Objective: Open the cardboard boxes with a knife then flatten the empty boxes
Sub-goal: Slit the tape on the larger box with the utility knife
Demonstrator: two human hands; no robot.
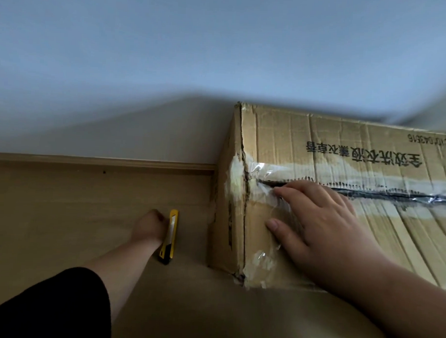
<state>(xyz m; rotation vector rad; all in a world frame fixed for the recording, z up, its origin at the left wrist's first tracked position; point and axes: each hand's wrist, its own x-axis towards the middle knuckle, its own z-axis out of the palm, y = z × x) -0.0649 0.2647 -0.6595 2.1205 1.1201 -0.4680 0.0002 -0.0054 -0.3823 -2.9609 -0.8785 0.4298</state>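
Worn brown cardboard box (331, 152) sat on wooden floor (64, 201) against wall, top seam tape torn. Right hand (323, 223) lay flat, fingers spread, on box top. Left hand (149, 227) touched yellow utility knife (169, 236) on floor just left of box; grip unclear.

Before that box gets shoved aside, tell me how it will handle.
The cardboard box looks creased and torn at its left corner, so the walls will probably buckle under a push. Its top seam looks split beside the right hand, so the flaps may flop. Weight cannot be judged.
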